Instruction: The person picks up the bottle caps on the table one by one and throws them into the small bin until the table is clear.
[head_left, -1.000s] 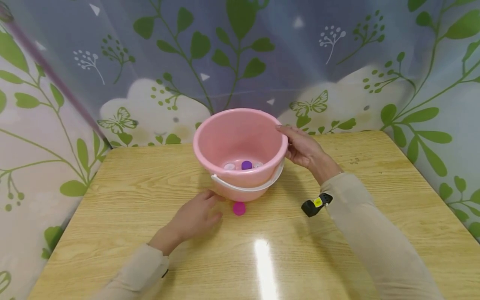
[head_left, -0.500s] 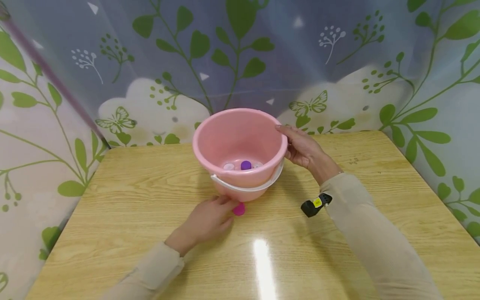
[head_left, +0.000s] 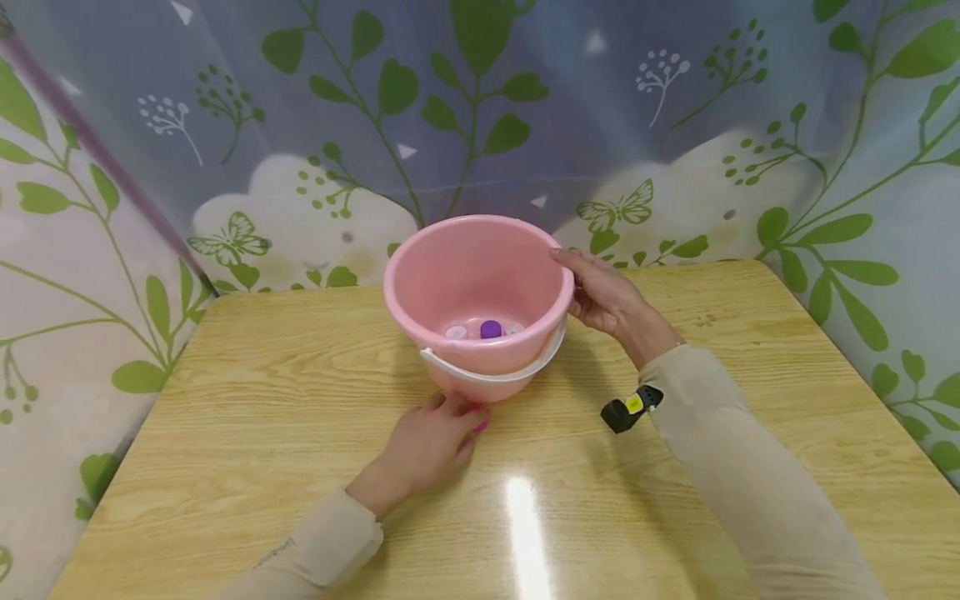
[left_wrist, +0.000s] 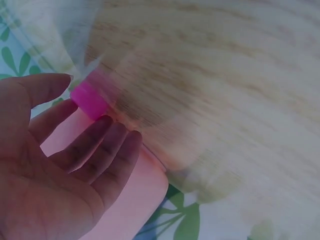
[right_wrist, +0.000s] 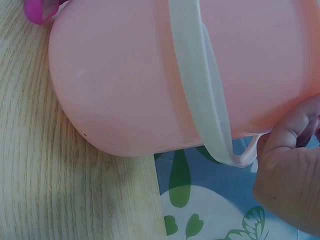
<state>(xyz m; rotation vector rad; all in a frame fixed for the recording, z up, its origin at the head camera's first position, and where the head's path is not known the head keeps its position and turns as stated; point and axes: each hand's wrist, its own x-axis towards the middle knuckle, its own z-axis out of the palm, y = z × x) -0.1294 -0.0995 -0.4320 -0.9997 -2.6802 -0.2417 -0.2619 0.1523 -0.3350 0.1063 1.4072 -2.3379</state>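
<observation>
A pink bucket (head_left: 480, 362) with a white handle (head_left: 487, 377) stands on the wooden table. My right hand (head_left: 611, 300) grips its right side, the thumb over the rim and the fingers against the outer wall. At the bucket's near foot, my left hand (head_left: 427, 446) pinches a magenta bottle cap (left_wrist: 90, 100) between thumb and index finger; its other fingers lie loosely bent. In the head view, the left hand mostly covers the cap. Inside the bucket lie a purple cap (head_left: 491, 329) and a whitish, clear cap (head_left: 456, 332), with another pale piece beside them.
The wooden table (head_left: 262, 400) reaches back to a leaf-patterned cloth (head_left: 322, 192), close behind the bucket. Similar cloth hangs on both sides. A black strap device (head_left: 632, 408) sits on the right wrist, and light glares off the table's front.
My left hand has moved right, along the bucket's near foot, and closed its thumb and index finger about the magenta cap. The right hand and bucket have stayed in place.
</observation>
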